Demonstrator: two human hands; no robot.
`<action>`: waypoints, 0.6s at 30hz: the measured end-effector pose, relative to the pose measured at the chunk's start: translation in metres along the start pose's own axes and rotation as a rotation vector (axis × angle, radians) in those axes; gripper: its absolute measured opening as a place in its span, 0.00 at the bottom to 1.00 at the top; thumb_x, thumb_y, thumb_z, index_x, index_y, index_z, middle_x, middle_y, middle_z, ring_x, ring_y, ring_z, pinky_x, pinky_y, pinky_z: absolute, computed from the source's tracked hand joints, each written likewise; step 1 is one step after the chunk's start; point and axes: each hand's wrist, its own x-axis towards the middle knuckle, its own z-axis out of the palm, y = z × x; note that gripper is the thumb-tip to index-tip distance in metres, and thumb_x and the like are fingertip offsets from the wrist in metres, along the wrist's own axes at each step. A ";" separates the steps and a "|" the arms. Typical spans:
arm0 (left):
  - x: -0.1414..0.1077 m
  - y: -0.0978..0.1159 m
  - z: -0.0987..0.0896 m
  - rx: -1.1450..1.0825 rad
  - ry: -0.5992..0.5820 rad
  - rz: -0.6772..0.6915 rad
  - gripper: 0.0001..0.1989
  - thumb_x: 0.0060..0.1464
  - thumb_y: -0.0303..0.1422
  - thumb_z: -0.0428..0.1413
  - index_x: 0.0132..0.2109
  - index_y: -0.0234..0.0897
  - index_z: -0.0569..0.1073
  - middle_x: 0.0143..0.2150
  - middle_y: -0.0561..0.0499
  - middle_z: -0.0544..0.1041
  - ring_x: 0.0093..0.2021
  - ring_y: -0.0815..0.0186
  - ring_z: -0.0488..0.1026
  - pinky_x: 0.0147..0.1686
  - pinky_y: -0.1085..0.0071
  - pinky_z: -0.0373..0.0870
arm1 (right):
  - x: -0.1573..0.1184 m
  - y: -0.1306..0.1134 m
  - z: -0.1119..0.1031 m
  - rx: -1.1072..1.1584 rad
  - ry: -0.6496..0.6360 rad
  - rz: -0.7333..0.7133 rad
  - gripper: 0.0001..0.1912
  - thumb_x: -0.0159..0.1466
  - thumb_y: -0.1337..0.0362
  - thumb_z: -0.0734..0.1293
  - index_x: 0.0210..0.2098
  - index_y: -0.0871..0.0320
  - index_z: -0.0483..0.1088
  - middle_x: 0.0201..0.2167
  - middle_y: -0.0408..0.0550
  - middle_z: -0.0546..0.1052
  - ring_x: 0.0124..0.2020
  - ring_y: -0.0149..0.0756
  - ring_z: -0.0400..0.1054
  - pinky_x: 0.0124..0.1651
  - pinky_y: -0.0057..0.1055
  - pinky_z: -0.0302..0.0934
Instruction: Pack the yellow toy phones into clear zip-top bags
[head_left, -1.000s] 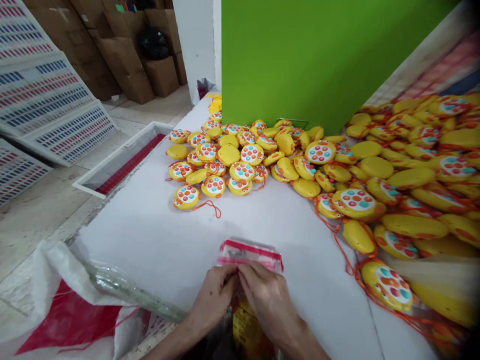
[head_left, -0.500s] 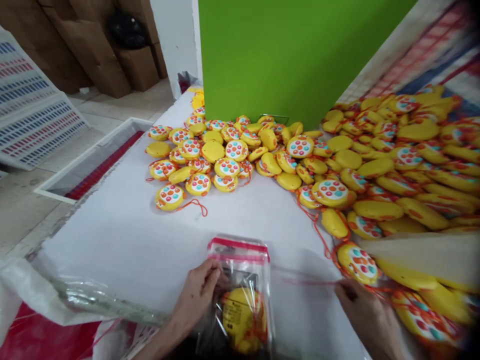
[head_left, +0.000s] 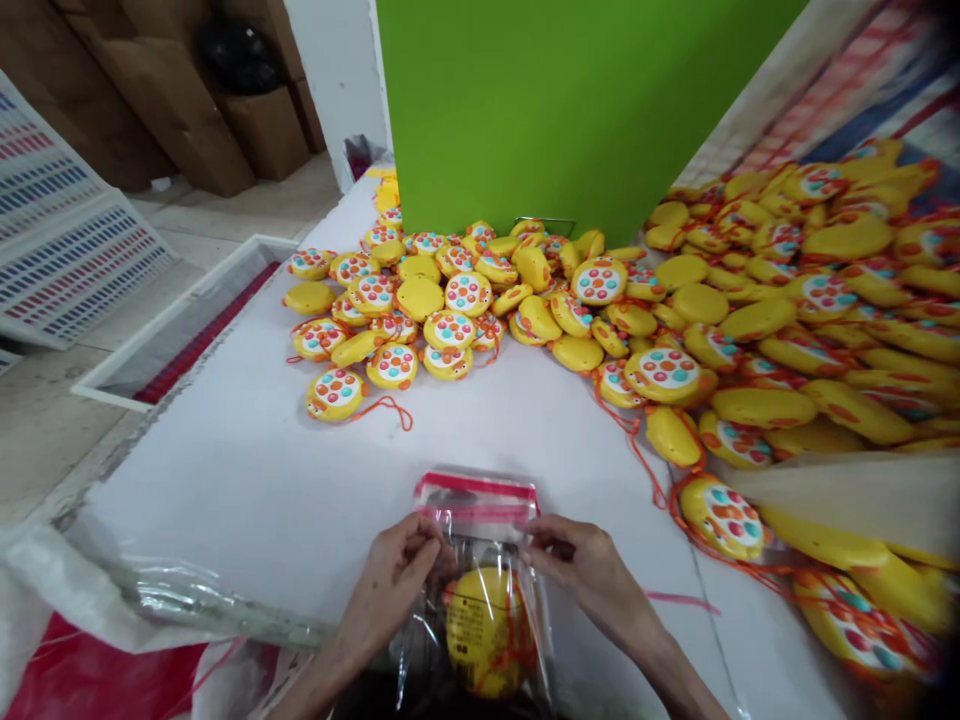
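A clear plastic bag [head_left: 480,515] with a pink-red band along its top lies at the table's near edge. Inside it is a yellow toy [head_left: 487,630] with an orange cord, seen through printed plastic. My left hand [head_left: 401,570] pinches the bag's left side just below the band. On the right side, my right hand [head_left: 581,565] has its fingers closed on the bag's edge at about the same height. A thin pink strip [head_left: 682,601] lies on the table to the right of my right hand.
Many yellow toys with coloured dots [head_left: 450,330] spread across the back of the white table [head_left: 247,480] and heap up on the right [head_left: 795,320]. A green panel [head_left: 555,110] stands behind them. White crates [head_left: 75,220] and cardboard boxes [head_left: 266,130] are at the left.
My right hand has moved left from the pink strip to the bag's right edge. The strip now lies loose on the table. My left hand remains on the bag.
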 end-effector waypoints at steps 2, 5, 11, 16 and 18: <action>-0.001 -0.001 -0.001 0.006 -0.008 -0.004 0.09 0.53 0.38 0.52 0.32 0.36 0.65 0.31 0.48 0.77 0.31 0.63 0.75 0.33 0.68 0.71 | 0.007 0.001 0.005 0.099 -0.063 -0.014 0.06 0.54 0.62 0.65 0.27 0.58 0.70 0.23 0.42 0.73 0.26 0.31 0.66 0.31 0.27 0.60; -0.002 -0.002 -0.004 0.006 -0.012 -0.013 0.10 0.54 0.40 0.51 0.33 0.38 0.63 0.31 0.49 0.77 0.30 0.63 0.75 0.32 0.68 0.70 | 0.007 0.011 0.005 0.205 -0.076 -0.071 0.06 0.56 0.63 0.64 0.25 0.59 0.67 0.22 0.40 0.69 0.25 0.29 0.63 0.30 0.25 0.57; 0.000 0.002 -0.009 -0.016 -0.006 -0.030 0.08 0.53 0.37 0.50 0.31 0.38 0.64 0.25 0.55 0.74 0.26 0.67 0.72 0.28 0.73 0.67 | 0.002 0.024 0.005 0.194 -0.039 -0.149 0.07 0.56 0.65 0.60 0.25 0.59 0.68 0.21 0.41 0.68 0.26 0.29 0.62 0.30 0.25 0.56; -0.003 0.001 -0.003 0.019 0.071 0.007 0.07 0.48 0.32 0.49 0.24 0.36 0.66 0.24 0.53 0.72 0.27 0.66 0.71 0.27 0.74 0.65 | -0.002 0.018 0.006 0.119 -0.055 -0.195 0.11 0.56 0.69 0.57 0.22 0.58 0.68 0.21 0.42 0.69 0.26 0.30 0.64 0.32 0.26 0.57; -0.004 0.000 -0.004 -0.003 0.075 -0.003 0.07 0.44 0.31 0.52 0.22 0.37 0.62 0.22 0.53 0.73 0.26 0.65 0.72 0.26 0.73 0.65 | -0.002 0.017 0.002 0.044 -0.071 -0.264 0.12 0.57 0.69 0.56 0.21 0.58 0.66 0.23 0.43 0.70 0.27 0.31 0.66 0.33 0.27 0.59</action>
